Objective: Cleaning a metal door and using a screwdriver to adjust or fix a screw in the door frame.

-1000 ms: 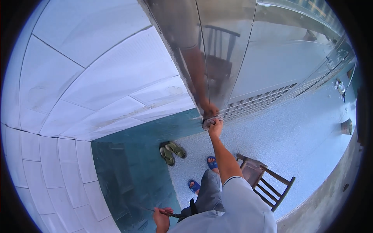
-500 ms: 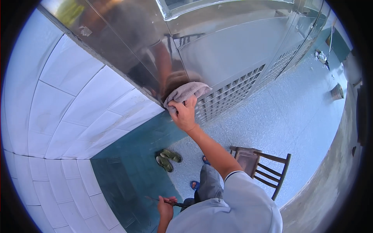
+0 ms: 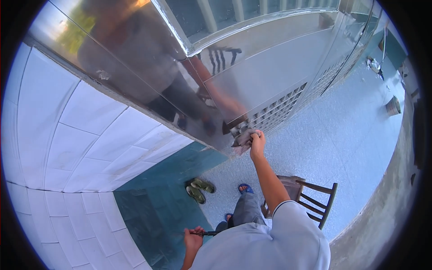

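Observation:
My right hand (image 3: 257, 143) presses a grey cloth (image 3: 243, 138) against the lower part of a shiny metal door (image 3: 265, 81), just above its grid of small square holes (image 3: 279, 112). My reflection shows in the metal. My left hand (image 3: 193, 238) hangs low by my side and grips a thin dark stick-like tool (image 3: 202, 233) that points right. I cannot tell what kind of tool it is.
A dark wooden chair (image 3: 310, 198) stands right behind my right arm. A pair of green sandals (image 3: 198, 190) lies on the teal floor strip. White wall tiles (image 3: 81, 148) fill the left. A small bucket (image 3: 392, 106) stands far right on the speckled blue floor.
My right hand with the cloth has moved down the metal door, from its upper panel to just above the grid. The left hand stays low with the tool.

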`<state>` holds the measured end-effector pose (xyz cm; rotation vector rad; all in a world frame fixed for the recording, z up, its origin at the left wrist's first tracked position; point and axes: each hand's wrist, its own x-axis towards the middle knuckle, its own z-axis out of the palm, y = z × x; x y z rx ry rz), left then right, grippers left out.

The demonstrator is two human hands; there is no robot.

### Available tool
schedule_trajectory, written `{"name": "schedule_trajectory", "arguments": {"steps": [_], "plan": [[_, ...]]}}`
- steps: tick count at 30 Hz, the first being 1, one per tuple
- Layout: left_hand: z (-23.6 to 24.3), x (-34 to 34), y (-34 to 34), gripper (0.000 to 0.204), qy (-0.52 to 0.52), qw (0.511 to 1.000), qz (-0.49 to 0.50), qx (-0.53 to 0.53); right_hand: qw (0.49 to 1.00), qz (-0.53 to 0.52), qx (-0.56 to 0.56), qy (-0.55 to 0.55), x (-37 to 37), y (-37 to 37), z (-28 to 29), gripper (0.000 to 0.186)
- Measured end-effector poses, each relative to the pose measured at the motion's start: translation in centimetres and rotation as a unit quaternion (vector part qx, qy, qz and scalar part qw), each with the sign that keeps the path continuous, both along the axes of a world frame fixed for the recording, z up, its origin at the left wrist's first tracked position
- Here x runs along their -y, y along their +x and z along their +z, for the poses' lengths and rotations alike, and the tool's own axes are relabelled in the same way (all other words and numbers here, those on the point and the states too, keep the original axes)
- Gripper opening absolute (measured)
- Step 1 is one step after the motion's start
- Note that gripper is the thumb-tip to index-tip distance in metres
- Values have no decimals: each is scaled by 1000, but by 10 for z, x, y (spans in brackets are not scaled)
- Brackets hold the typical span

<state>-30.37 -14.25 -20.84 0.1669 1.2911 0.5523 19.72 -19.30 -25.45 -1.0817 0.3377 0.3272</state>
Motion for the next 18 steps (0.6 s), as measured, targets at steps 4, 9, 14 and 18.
{"name": "schedule_trajectory", "arguments": {"steps": [4,9,14,18], "plan": [[2,-5,36,50,38,998,-45,-9,985,-119,27,120,-31,16,89,15],[-9,-7,69,51,1,997,-30,76,983,30,175,36,-78,-63,182,16],[-15,-10,79,51,19,993,-45,104,881,-13,469,-65,-76,-59,291,20],[-25,-2,83,51,-1,991,-17,130,736,-79,656,-151,-66,-20,384,31]]}}
